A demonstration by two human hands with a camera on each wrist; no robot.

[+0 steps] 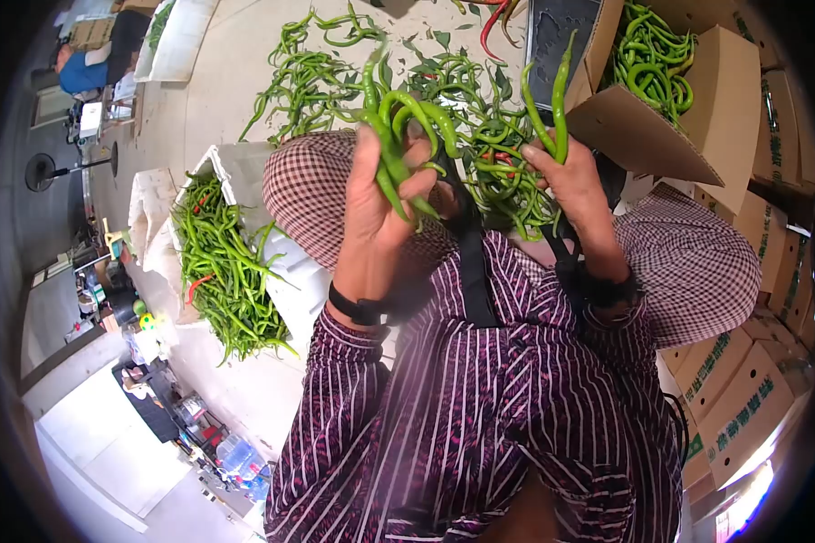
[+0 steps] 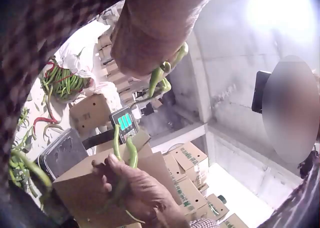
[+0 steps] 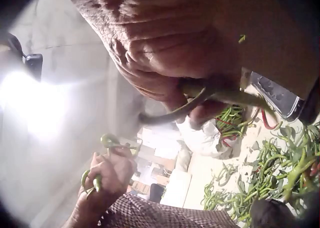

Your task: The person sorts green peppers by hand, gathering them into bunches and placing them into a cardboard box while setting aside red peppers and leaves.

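My left hand (image 1: pixel 371 204) grips several green chili peppers (image 1: pixel 385 154), their curved ends sticking out above and below the fingers. Two long green chilies (image 1: pixel 560 113) stand up from my right hand (image 1: pixel 578 190), pinched between thumb and fingers. Both hands are raised over my lap, apart from each other. Beneath and between them lies a pile of green chilies (image 1: pixel 507 181) with leaves and a few red ones. In the left wrist view the right hand (image 2: pixel 142 190) shows with its two chilies in front of a cardboard box.
An open cardboard box (image 1: pixel 729 100) with green chilies stands at the right, beside a dark scale platform (image 1: pixel 561 45) with a lit display (image 2: pixel 125 120). More chilies (image 1: pixel 303 86) lie on the floor ahead. A white crate (image 1: pixel 285 262) of chilies sits left. Stacked cartons (image 1: pixel 743 407) line the right.
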